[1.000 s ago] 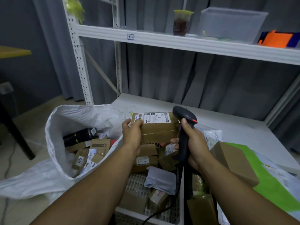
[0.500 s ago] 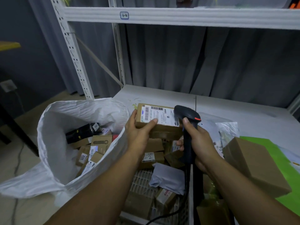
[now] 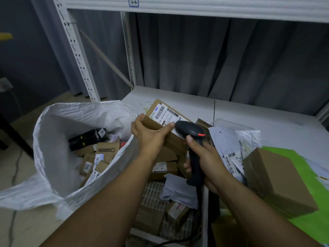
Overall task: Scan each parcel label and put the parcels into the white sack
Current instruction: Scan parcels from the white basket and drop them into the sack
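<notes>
Since half a second ago, tipped corner-up and turned: cardboard parcel (image 3: 161,114), at frame centre, just right of the white sack (image 3: 58,139) rim, label up. Gripped by left hand (image 3: 151,138), thumb across the label edge, fingers curled round the near end. Clasped in right hand (image 3: 208,161), fingers wrapped round the handle: black scanner (image 3: 191,130), head now overlapping the label. Hidden behind the head: parcel's right end. Label text unreadable.
</notes>
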